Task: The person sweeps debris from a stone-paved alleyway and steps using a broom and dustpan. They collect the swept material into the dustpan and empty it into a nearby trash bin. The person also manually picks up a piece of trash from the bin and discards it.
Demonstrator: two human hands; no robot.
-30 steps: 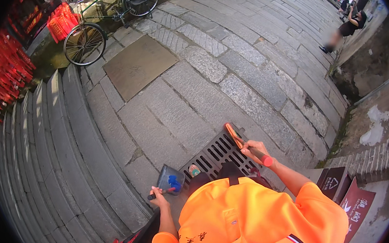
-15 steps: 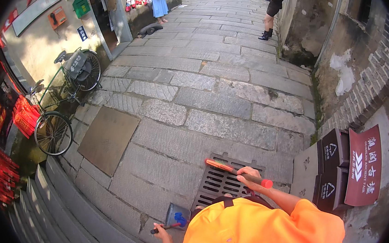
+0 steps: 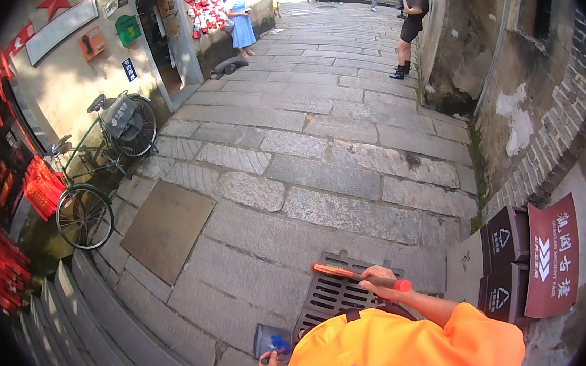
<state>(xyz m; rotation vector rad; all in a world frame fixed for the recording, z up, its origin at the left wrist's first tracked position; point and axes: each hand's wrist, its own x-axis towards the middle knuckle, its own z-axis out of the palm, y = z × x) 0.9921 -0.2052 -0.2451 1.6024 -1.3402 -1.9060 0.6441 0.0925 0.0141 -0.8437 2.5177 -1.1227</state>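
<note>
Right hand (image 3: 376,277): fingers wrapped close round the brown shaft of the tool (image 3: 335,271), no gap showing. Tool: long, slim, orange at the front, red at the butt; held in front of the body, front end pointing left, set against the far-left edge of the grate (image 3: 322,304) in view. Whether its tip touched the ground could not be told.

Left hand (image 3: 269,358): fingers curled round the dark handle of the pan (image 3: 262,339), low and to the left. Pan: grey, open-topped, just left of the grate; contact with the paving (image 3: 246,279) could not be told. In the pan: one blue item (image 3: 279,343), kind unclear.

Clothing: orange shirt (image 3: 391,349), partly over the near part of the grate.

Left side: grey stone steps (image 3: 104,339); brown plate (image 3: 168,229), flat in the paving; green bicycle (image 3: 105,133), upright near the wall, grey bag (image 3: 122,118) over its rear wheel; red hangings (image 3: 0,257).

Right side: two dark bins (image 3: 503,238), just beside a maroon sign (image 3: 554,254).

Farther up the lane: person in a blue dress (image 3: 242,28), left; person in black (image 3: 413,27), right, arms raised.
</note>
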